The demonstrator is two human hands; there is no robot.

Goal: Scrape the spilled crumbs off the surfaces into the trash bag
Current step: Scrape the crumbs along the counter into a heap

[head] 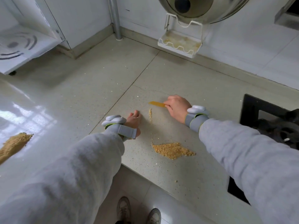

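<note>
A heap of crumbs [13,143] lies on the glossy countertop [72,94], far left of the crumb pile [173,150] that sits near the counter's front edge. Just up-left of that pile, the left hand [133,121] rests on the countertop with fingers loosely bent, holding nothing. A thin line of crumbs [150,114] runs directly above the pile, just right of the left hand. Further up, the right hand [177,107] pinches a yellow scraper [157,103], its blade pointing left. A black stove [271,123] sits right of the pile. A white rack [180,42] hangs on the far wall, well above the pile.
</note>
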